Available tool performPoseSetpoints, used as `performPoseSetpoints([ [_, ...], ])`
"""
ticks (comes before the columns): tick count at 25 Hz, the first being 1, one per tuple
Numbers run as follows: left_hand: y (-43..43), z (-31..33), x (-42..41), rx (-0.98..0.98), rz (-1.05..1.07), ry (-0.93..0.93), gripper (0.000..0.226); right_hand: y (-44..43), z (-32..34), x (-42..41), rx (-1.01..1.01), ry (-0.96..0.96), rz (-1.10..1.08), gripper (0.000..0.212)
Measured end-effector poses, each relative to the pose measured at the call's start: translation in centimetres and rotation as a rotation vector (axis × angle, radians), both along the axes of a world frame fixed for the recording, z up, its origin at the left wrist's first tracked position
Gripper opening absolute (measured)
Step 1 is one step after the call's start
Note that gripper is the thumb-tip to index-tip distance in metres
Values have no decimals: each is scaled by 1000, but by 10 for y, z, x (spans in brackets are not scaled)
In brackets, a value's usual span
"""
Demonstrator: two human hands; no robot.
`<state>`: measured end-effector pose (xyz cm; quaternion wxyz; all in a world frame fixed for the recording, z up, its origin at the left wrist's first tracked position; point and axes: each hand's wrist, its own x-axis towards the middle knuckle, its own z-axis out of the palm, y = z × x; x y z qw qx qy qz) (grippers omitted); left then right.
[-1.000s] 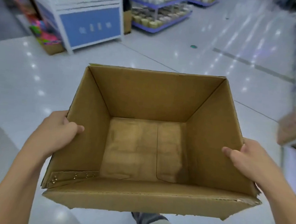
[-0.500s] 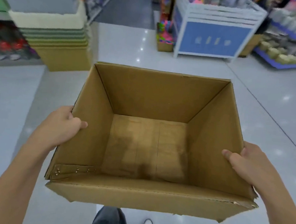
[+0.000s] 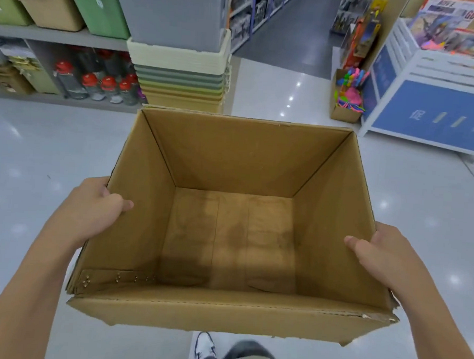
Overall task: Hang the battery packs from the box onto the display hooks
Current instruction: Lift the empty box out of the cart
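Glossy grey shop floor (image 3: pixel 40 147) is seen all round, with a shelf (image 3: pixel 59 37) of green and tan bins at the far left, red-capped bottles (image 3: pixel 98 87) below it, and a stack of tubs (image 3: pixel 180 77) just beyond. The left hand (image 3: pixel 91 213) is clamped on the left wall of the box (image 3: pixel 242 157), the thumb hooked over the rim to the inside and the fingers hidden outside. The box is held in the middle of the view, above the floor and a white shoe (image 3: pixel 203 347). The right hand (image 3: pixel 383 255) is clamped on the right wall in the same way, thumb inside, fingers out of sight. A carton of bright toys (image 3: pixel 347 102) and a blue-and-white stand (image 3: pixel 437 113) are seen at the right. Compared with half a second ago, both grips are unchanged, while the tubs have shifted from the upper left toward the middle and the stand from above the box to the right edge. The box is made of plain brown cardboard and open at the top; its bottom flaps, marked by seams and darker patches, are in full view, a stapled strip is seen at the near left corner, and the near right corner is frayed.
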<state>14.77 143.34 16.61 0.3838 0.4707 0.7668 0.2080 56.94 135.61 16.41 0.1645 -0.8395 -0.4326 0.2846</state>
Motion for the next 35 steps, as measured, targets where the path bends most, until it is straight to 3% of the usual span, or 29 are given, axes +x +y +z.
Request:
performPoseSetpoints([
  [5, 111, 1, -27, -5, 39, 12, 29, 120, -2, -28, 8, 23, 11, 8],
  [10, 240, -22, -41, -19, 40, 37, 5, 260, -25, -41, 11, 48, 45, 6],
  [17, 418, -32, -71, -72, 110, 74, 10, 474, -38, -63, -55, 66, 144, 8],
  [24, 584, -57, -140, -107, 204, 29, 13, 673, -62, -136, -85, 21, 232, 7],
  [30, 738, -86, -217, -136, 172, -2, 22, 807, -80, -223, -136, 22, 132, 6],
  [35, 866, -105, -262, -147, 101, 42, 15, 903, -98, -276, -182, 77, 37, 9],
])
